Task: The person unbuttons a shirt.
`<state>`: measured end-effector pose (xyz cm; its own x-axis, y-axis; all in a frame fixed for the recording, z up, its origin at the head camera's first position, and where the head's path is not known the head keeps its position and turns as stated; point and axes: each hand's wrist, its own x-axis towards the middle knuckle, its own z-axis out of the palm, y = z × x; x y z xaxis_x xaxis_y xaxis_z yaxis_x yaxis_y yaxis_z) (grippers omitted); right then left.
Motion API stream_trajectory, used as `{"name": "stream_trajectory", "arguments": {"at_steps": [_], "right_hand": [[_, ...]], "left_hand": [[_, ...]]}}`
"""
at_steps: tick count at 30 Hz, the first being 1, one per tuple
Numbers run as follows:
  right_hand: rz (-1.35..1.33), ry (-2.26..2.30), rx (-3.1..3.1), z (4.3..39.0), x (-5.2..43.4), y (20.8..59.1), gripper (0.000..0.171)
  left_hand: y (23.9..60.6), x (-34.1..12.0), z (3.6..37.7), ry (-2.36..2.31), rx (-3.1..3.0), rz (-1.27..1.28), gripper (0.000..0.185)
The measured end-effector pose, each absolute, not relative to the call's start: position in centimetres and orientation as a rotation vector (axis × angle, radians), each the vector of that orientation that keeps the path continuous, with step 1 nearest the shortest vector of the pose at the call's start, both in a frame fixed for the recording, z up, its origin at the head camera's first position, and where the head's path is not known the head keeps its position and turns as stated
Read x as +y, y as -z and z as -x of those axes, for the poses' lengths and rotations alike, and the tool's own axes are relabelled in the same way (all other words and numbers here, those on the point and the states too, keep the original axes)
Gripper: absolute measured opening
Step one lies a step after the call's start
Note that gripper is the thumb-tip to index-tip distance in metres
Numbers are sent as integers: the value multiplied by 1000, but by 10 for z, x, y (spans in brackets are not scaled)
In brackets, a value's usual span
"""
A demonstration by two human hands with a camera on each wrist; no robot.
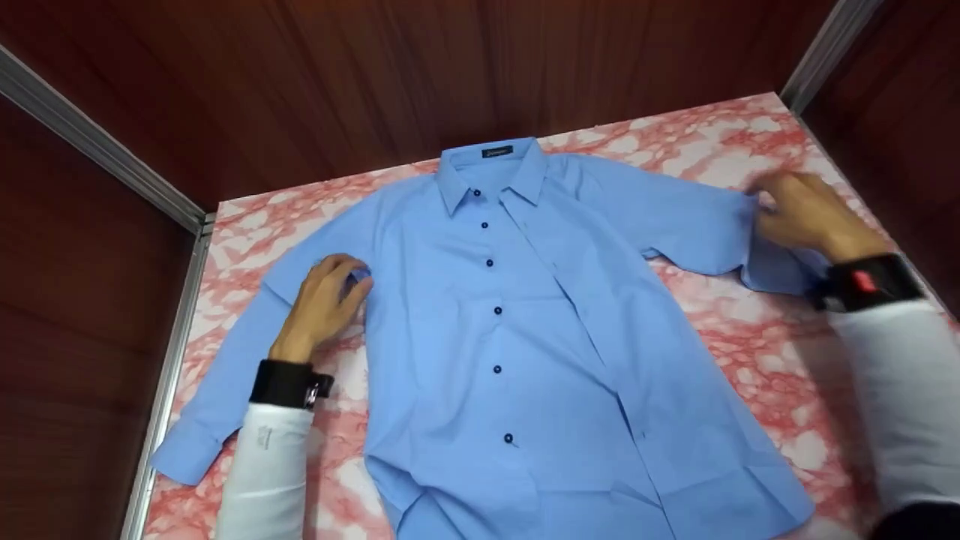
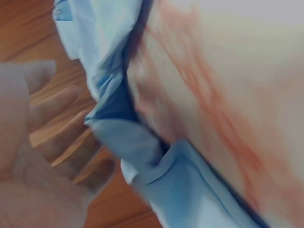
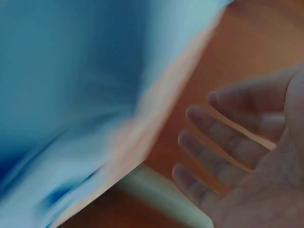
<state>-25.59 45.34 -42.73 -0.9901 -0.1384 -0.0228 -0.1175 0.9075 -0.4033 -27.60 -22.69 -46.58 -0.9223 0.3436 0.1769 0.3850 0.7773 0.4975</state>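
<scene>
A light blue button-up shirt (image 1: 525, 337) lies face up and spread out on a pink-and-white marbled table (image 1: 765, 352), collar toward the far wall. My left hand (image 1: 330, 296) rests at the seam where the shirt's left sleeve meets the body, beside a small bunch of cloth. In the left wrist view its fingers (image 2: 71, 137) are spread, and their tips reach the rumpled shirt (image 2: 190, 190). My right hand (image 1: 799, 210), blurred, hovers over the folded end of the right sleeve. The right wrist view shows that hand (image 3: 247, 161) with loose fingers holding nothing, beside the blurred shirt (image 3: 85, 85).
Dark wooden walls enclose the table on three sides, with metal rails at the left (image 1: 97, 142) and right (image 1: 825, 45) corners. The table's left edge has a metal strip (image 1: 176, 352). Both wrists wear black bands (image 1: 289, 382) over white sleeves.
</scene>
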Motion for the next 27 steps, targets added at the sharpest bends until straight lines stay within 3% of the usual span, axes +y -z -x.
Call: {"name": "stream_trajectory", "arguments": {"at_steps": [3,7,13,18,23,26,27], "right_hand": [[117,492,2937,231,498,445,56],[-52,453,2903,211,523,466,73],[-319,386,2910,225,534,482,91],[-372,419,2912,240,546,478,81],[-402,624,3001,218,548,453,83],[-397,843,3195,187,542,440,66],[-391,985,3231,175,540,437,48]], "left_hand": [[463,-233,262,824,-2935,615,38],[462,-233,254,807,-2967,616,42],[465,-227,257,842,-2923,664,41],[469,-221,261,895,-2884,724,39],[470,-223,262,950,-2853,730,37],[471,-224,263,960,-2851,728,37],[472,-224,264,960,-2852,731,37]]}}
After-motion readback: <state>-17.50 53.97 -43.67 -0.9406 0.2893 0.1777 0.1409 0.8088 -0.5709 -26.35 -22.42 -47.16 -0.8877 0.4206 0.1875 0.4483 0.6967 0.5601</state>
